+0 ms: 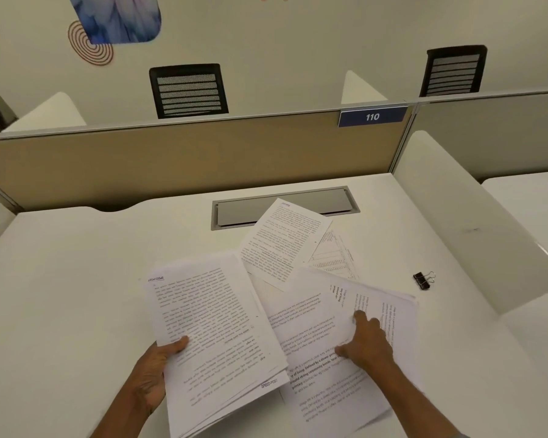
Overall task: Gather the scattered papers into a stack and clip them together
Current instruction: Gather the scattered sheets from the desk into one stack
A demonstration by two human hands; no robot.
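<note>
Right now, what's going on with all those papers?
A person is gathering papers on a white desk. The left hand grips a bundle of sheets by its edge, while the right hand presses on loose sheets spread beside it. More sheets lie farther back, one overlapping a grey hatch. The black binder clip sits off to the right, untouched.
</note>
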